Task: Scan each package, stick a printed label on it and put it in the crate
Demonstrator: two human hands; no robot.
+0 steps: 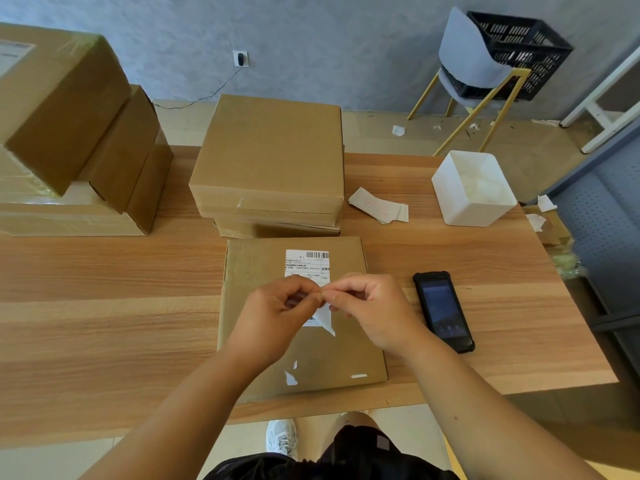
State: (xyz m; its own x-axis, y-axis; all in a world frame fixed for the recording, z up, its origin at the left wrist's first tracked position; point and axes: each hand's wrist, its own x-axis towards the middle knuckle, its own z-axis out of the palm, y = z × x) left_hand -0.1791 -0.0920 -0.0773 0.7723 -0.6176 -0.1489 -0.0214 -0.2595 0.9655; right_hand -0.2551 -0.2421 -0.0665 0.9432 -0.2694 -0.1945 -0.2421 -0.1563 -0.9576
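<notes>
Both hands meet over a flat cardboard package point(304, 358) that lies on the table point(104, 306) just in front of the person. The left hand point(280, 313) and the right hand point(374, 306) have their fingers curled, and thumbs and forefingers pinch a white printed label point(307, 263) at the same spot. Its barcode end shows beyond the fingers, and its lower end, with one corner curled up, shows beneath them. Whether the label already sticks to the cardboard cannot be told. A few white paper scraps point(290, 378) lie on the near part of the package. Just right of the package a black handheld scanner point(443, 311) lies flat, screen up. Behind the package stands a stack of flat boxes point(270, 161), with larger cartons point(69, 116) piled at the far left. To the right are a loose pile of label slips point(379, 206) and a white bin point(474, 188). The black crate point(519, 53) sits on a chair point(474, 64) beyond the table, well apart from the package.
</notes>
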